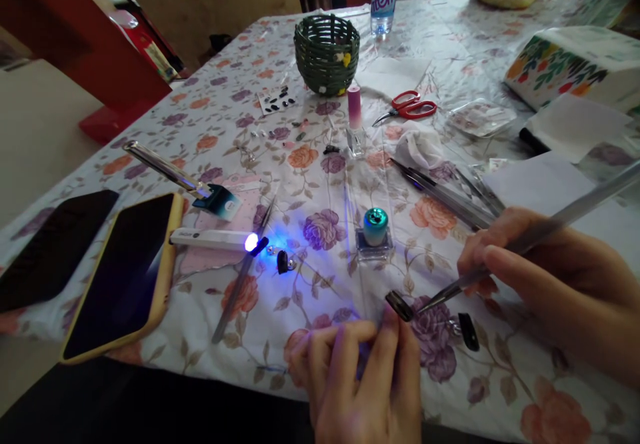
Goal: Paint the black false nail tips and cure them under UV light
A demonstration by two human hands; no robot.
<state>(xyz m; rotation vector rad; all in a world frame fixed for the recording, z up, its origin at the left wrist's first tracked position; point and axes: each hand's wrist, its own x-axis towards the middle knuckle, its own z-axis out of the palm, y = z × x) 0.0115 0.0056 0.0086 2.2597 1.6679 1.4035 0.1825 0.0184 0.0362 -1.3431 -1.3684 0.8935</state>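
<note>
Black and glossy, a small false nail (399, 305) is pinched at the fingertips of the left hand (360, 381), whose fingers are curled together around it; the wrist is cut off by the lower edge. Just right of it, the right hand (545, 277) is closed on long metal tweezers (525, 241), their tips nearly touching the nail, their far end running out of view. Another black nail (469, 331) lies on the floral tablecloth (210, 97) below the tweezers. Farther out stand a teal-capped bottle (375, 232), a white lamp pen (215, 239) glowing blue, and two dark phones (120, 274). Tiny items near the green basket (327, 54) are too small to make out.
</note>
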